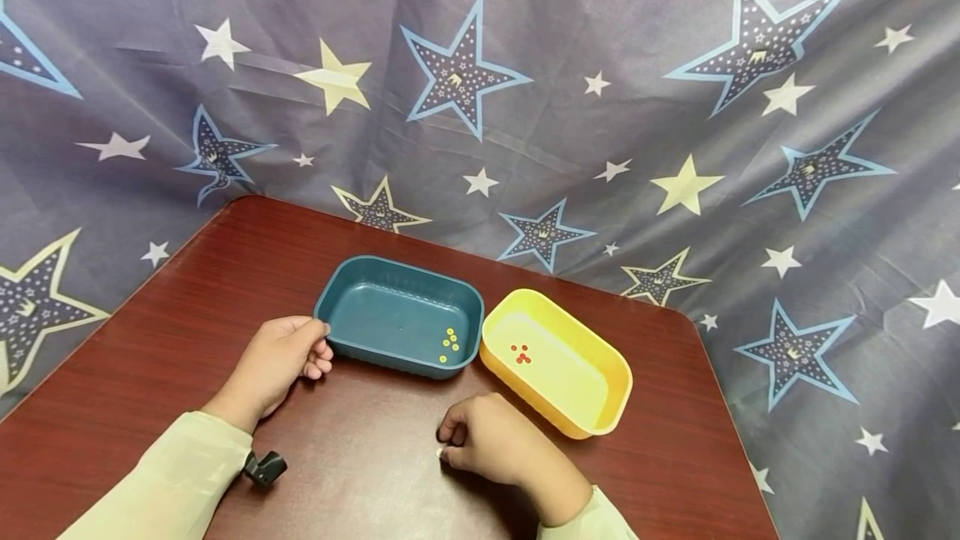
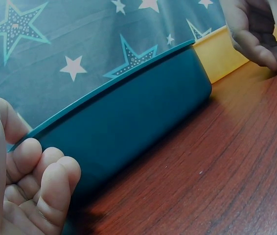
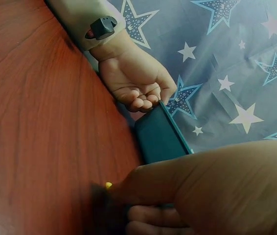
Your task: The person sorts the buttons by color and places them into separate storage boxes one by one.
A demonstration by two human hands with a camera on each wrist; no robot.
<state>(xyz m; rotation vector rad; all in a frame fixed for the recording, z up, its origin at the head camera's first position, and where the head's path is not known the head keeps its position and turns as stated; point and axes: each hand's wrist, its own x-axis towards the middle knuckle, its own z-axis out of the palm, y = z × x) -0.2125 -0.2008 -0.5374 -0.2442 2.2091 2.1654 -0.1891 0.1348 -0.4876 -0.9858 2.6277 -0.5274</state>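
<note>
My left hand point(image 1: 281, 361) pinches the near left corner of a teal plastic tub point(image 1: 401, 361), thumb over the rim and fingers curled beneath it. In the tub's right end lie several small round yellow pieces point(image 1: 452, 338), perhaps buttons or beads. My right hand point(image 1: 498, 444) is over the table in front of a yellow tub point(image 1: 555, 402). Its thumb and forefinger pinch a small yellow piece point(image 3: 108, 185), which also shows at the fingertips in the left wrist view. Several small red pieces point(image 1: 522, 358) lie inside the yellow tub.
The two tubs stand side by side on a reddish-brown wooden table point(image 1: 352, 457). A grey curtain with stars point(image 1: 555, 157) hangs behind the table and along its sides. A black wrist camera point(image 1: 266, 468) is strapped at the left cuff.
</note>
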